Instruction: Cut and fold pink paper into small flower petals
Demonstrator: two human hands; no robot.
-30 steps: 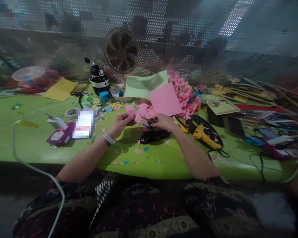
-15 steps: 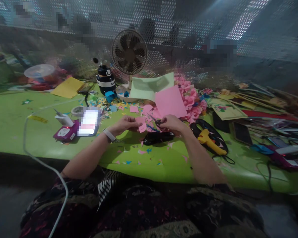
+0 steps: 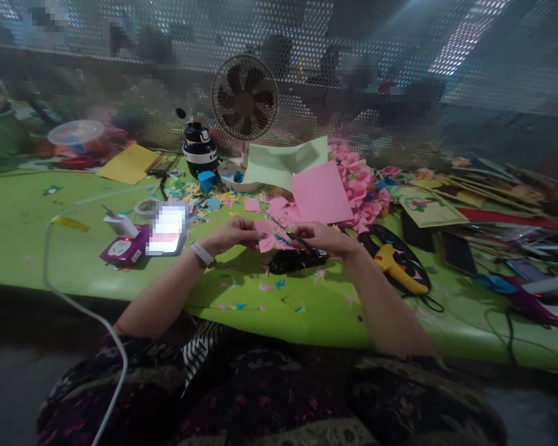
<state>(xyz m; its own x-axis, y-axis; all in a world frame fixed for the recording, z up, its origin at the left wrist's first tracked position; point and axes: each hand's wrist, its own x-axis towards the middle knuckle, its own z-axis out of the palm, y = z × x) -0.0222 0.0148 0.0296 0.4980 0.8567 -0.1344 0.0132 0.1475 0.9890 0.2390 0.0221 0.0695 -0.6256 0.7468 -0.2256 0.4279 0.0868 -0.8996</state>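
Note:
My left hand [image 3: 237,235] pinches a small piece of pink paper [image 3: 265,239] between thumb and fingers. In my right hand [image 3: 317,236] is a pair of scissors [image 3: 296,238], their blades pointing up and to the left, close to the pink piece. Beneath the scissors a glossy black object [image 3: 294,262] lies on the green table. A larger pink sheet [image 3: 323,193] leans just behind my right hand, in front of a heap of pink paper petals [image 3: 356,176]. Small pink and blue scraps [image 3: 266,287] are scattered nearer to me.
A lit phone [image 3: 166,229] and a purple power socket [image 3: 124,246] stand to the left. Behind are a black bottle [image 3: 199,152] and a fan [image 3: 245,99]. On the right lie a yellow glue gun [image 3: 397,269], another phone [image 3: 458,253] and several sticks. A white cable [image 3: 86,303] hangs over the front edge.
The scissors have turned in my right hand, and their blades now reach further left and up. My left hand still holds the pink piece in about the same place.

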